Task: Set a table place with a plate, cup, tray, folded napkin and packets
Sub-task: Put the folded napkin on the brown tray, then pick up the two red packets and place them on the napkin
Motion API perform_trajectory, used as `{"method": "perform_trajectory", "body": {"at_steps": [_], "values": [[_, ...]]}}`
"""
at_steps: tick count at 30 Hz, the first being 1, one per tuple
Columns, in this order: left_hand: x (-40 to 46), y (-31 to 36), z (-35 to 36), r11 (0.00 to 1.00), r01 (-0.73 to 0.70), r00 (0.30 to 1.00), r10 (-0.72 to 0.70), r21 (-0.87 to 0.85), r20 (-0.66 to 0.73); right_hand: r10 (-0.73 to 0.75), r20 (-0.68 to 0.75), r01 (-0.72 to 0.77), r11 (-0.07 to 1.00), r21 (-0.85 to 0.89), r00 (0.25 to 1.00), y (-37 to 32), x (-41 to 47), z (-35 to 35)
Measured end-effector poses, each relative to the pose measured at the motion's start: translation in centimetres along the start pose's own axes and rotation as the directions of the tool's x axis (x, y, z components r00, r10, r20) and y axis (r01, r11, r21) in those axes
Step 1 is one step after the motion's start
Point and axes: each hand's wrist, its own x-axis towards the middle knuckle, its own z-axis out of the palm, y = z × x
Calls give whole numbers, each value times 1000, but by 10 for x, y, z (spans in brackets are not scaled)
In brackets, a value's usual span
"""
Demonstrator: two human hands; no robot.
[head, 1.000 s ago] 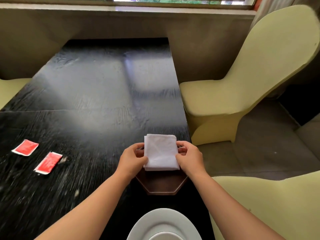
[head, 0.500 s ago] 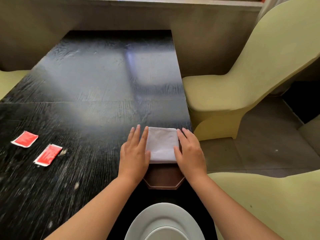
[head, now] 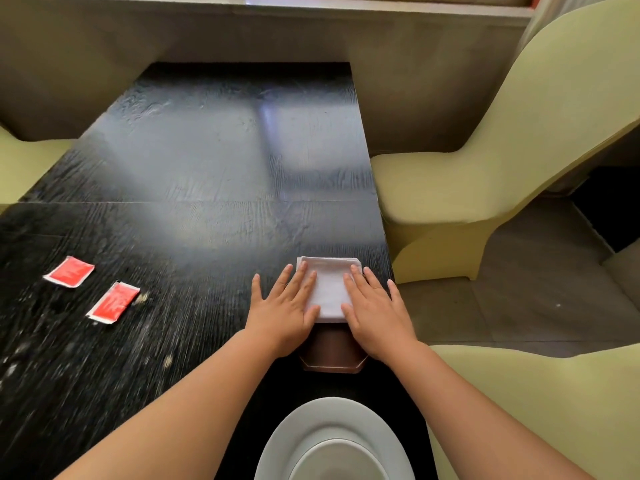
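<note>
A folded white napkin [head: 329, 289] lies on a small brown tray [head: 332, 355] near the right edge of the black table [head: 194, 174]. My left hand [head: 282, 313] rests flat on the napkin's left side, fingers spread. My right hand [head: 375, 313] lies flat on its right side. Only the tray's near end shows below the napkin. A white plate [head: 280, 441] sits at the bottom of the view with a white cup [head: 332, 462] on it. Two red packets [head: 69, 271] [head: 113, 302] lie on the table at the left.
A yellow-green covered chair [head: 485, 161] stands right of the table, and another chair [head: 540, 403] is at the lower right. A third seat [head: 24, 164] shows at the left edge. A wall and window sill run along the back.
My hands went from holding the napkin by its sides above the tray to lying flat on top of it, pressing it down. The view has tilted slightly downward.
</note>
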Motion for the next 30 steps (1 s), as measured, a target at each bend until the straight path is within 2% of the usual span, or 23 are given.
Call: {"method": "perform_trajectory", "body": {"at_steps": [7, 10, 11, 15, 21, 24, 30], "values": [[-42, 0, -38, 994, -34, 984, 15, -100, -180, -82, -76, 84, 996, 27, 994, -38, -19, -49], [-80, -12, -67, 991, -66, 926, 17, -120, -377, -145, -308, 156, 988, 12, 940, -70, -36, -80], [-95, -20, -74, 993, -56, 907, 9, -100, -421, -155, -325, 164, 986, 1, 933, -81, -42, -90], [-163, -50, -116, 999, 52, 888, -51, -10, -456, -254, -391, 235, 967, -98, 884, -136, -75, -134], [-257, -91, -170, 982, 186, 868, -184, -42, -462, -305, -433, 306, 950, -69, 848, -216, -117, -177], [-287, -112, -187, 981, 194, 834, -175, -18, -523, -311, -406, 332, 943, -20, 859, -246, -128, -182], [-321, -170, -186, 978, 195, 823, -121, 77, -556, -332, -388, 365, 931, 11, 860, -298, -135, -176]]}}
